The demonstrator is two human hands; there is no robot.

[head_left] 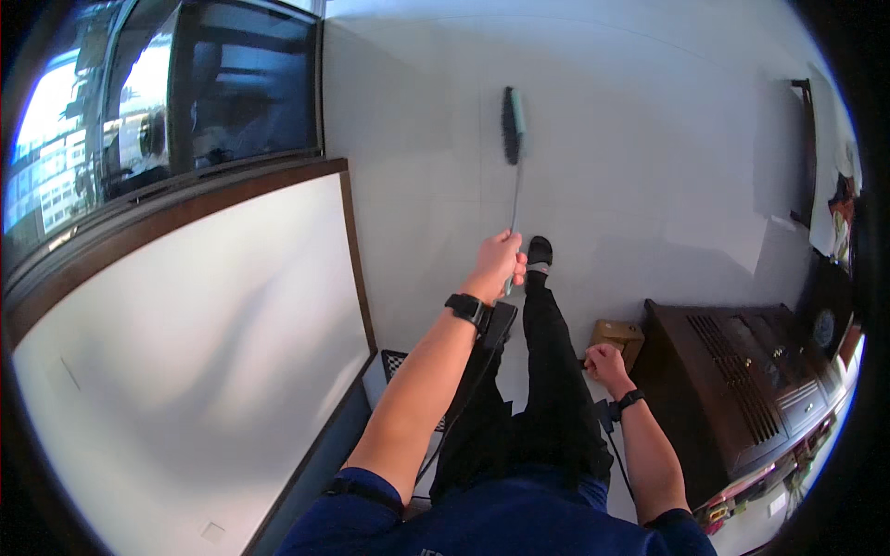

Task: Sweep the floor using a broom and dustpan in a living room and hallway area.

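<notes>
My left hand (499,265) is wrapped round the thin grey handle of a broom (516,190). The broom reaches away from me over the pale floor, and its long head has dark bristles on one side and a pale green back on the other. My right hand (606,365) is closed, low on the right, beside a brown box (618,341). A small dark bit shows at its fingers, but what it belongs to is hidden. Each wrist wears a black band, with a dark block and cable near it. My shoe (540,252) stands just right of the broom handle.
A dark wooden cabinet (709,389) with slatted doors stands at the right. On the left, a white wall panel (204,343) with a brown frame runs below a dark-framed window (246,83). Pale floor tiles (630,120) stretch ahead.
</notes>
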